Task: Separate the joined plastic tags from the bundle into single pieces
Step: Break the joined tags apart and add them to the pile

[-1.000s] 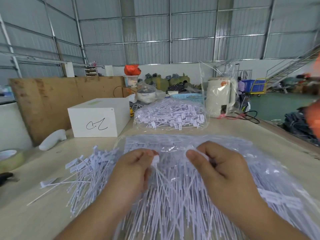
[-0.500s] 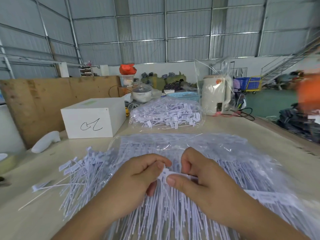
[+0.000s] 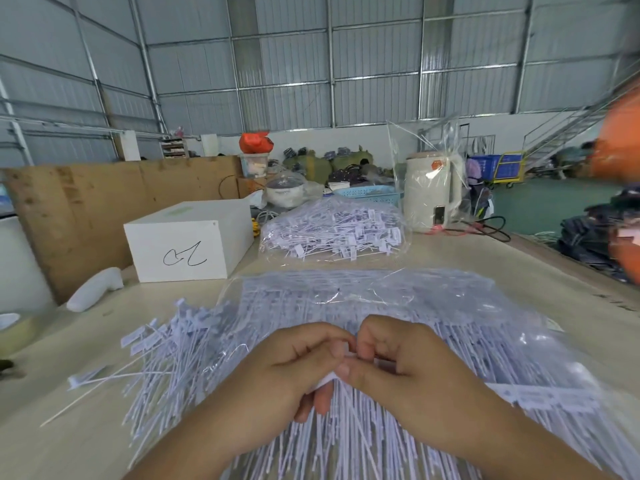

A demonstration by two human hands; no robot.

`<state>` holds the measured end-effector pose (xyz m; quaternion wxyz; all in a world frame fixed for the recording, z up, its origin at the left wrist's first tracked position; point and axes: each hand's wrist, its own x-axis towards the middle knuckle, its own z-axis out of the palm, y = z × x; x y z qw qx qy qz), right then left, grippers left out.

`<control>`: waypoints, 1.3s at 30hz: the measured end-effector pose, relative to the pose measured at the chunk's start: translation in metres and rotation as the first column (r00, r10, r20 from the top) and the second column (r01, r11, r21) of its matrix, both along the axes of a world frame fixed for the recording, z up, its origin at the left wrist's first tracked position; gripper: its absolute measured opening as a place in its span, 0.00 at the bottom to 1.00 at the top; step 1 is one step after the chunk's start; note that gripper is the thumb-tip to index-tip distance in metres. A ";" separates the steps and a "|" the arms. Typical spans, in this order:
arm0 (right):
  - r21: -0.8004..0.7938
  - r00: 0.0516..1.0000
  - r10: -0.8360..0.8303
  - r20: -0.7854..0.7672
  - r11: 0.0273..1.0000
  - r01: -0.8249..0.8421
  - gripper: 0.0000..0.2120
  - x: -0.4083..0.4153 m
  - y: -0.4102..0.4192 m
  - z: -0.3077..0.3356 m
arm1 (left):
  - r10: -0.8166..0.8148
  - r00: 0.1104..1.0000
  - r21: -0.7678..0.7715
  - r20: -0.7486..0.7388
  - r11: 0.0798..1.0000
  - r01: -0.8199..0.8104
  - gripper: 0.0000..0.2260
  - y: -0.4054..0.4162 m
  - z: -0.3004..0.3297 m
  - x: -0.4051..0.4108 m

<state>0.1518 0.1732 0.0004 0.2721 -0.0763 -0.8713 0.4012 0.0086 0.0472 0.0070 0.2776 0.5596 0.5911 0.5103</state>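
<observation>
A wide clear bag of white plastic tags (image 3: 398, 306) lies on the table in front of me, its long thin tails running toward me. My left hand (image 3: 294, 372) and my right hand (image 3: 408, 368) meet above it, fingertips touching. Together they pinch the heads of a small joined piece of tags (image 3: 327, 379), whose tails hang down between the hands. Loose single tags (image 3: 162, 351) are spread in a heap to the left of my left hand.
A second clear bag of tags (image 3: 332, 230) lies further back. A white box (image 3: 187, 240) with a scribble stands at the left, a white handheld device (image 3: 93, 289) beside it. A cream kettle (image 3: 433, 192) stands at the back right. A tape roll (image 3: 14, 330) sits at the left edge.
My hands were apart a second ago, each pinching tag heads. They have come together at the middle and now pinch one small piece between the fingertips.
</observation>
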 end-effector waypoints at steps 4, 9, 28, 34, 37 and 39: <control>-0.104 0.999 0.034 -0.011 0.994 -0.035 0.13 0.003 0.000 0.005 | 0.128 0.988 0.026 -0.091 0.992 -0.126 0.12 -0.001 -0.003 -0.004; 0.066 0.983 -0.070 0.168 0.996 0.060 0.09 0.006 0.011 0.010 | 0.208 0.970 0.075 -0.124 0.977 -0.200 0.10 0.000 -0.006 -0.004; -0.092 0.812 -0.352 -0.465 0.932 0.351 0.23 0.007 -0.004 0.022 | 0.150 0.728 0.216 0.669 0.897 -0.385 0.09 0.011 0.007 0.019; -0.053 0.984 -0.025 -0.175 0.998 0.016 0.11 0.012 0.003 0.017 | 0.244 0.943 0.143 0.225 0.949 -0.279 0.07 0.003 0.006 0.010; -0.013 0.997 0.059 -0.056 0.998 -0.060 0.07 0.008 0.002 0.012 | 0.162 0.984 0.144 0.068 0.975 -0.170 0.08 0.003 0.001 0.016; -0.020 0.997 0.051 -0.061 0.998 -0.052 0.10 0.008 0.004 0.012 | 0.160 0.987 0.134 0.014 0.978 -0.161 0.11 0.001 -0.002 0.015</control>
